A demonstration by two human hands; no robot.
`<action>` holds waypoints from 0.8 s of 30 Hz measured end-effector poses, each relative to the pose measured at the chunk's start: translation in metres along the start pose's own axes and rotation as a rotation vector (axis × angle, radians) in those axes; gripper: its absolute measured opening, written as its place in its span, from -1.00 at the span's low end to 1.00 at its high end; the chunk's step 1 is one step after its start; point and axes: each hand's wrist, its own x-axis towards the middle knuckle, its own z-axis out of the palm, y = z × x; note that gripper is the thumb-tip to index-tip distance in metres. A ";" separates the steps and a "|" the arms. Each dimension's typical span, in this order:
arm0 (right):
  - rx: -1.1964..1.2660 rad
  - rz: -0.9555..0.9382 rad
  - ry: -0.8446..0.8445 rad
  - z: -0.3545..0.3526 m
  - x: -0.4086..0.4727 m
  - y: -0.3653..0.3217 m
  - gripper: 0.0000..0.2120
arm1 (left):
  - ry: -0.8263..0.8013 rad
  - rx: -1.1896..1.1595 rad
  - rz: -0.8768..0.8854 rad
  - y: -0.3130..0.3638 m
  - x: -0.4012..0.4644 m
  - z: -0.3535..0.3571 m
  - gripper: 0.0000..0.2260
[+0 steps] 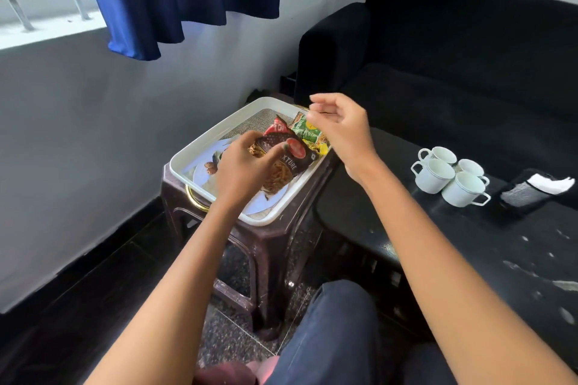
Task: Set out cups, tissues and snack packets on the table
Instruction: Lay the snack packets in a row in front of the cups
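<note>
Dark snack packet [281,162]: in white tray [194,147] on stool, pinched by your left hand [240,172]. Light, crinkly, slippery film; contents brittle, so hold sealed edge. Right hand [339,128] loosely curled, empty, above green packet [308,133].

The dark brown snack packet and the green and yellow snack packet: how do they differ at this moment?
The dark brown snack packet is gripped by the left hand; the green and yellow snack packet is in no hand, though the right hand hovers above it. The brown one shows nearly whole, nearer the camera; the green one is half hidden behind. Both are over the white tray.
</note>
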 end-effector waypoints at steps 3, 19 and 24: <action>0.089 0.106 0.075 -0.026 -0.013 0.014 -0.79 | -0.067 -0.364 -0.169 0.017 -0.008 0.005 -0.61; 0.399 0.407 0.217 -0.120 -0.088 0.032 -0.89 | -0.685 -0.701 -0.259 0.089 -0.067 0.063 -0.80; 0.408 0.426 0.346 -0.158 -0.110 0.038 -0.88 | -0.885 -0.633 -0.260 0.097 -0.089 0.092 -0.69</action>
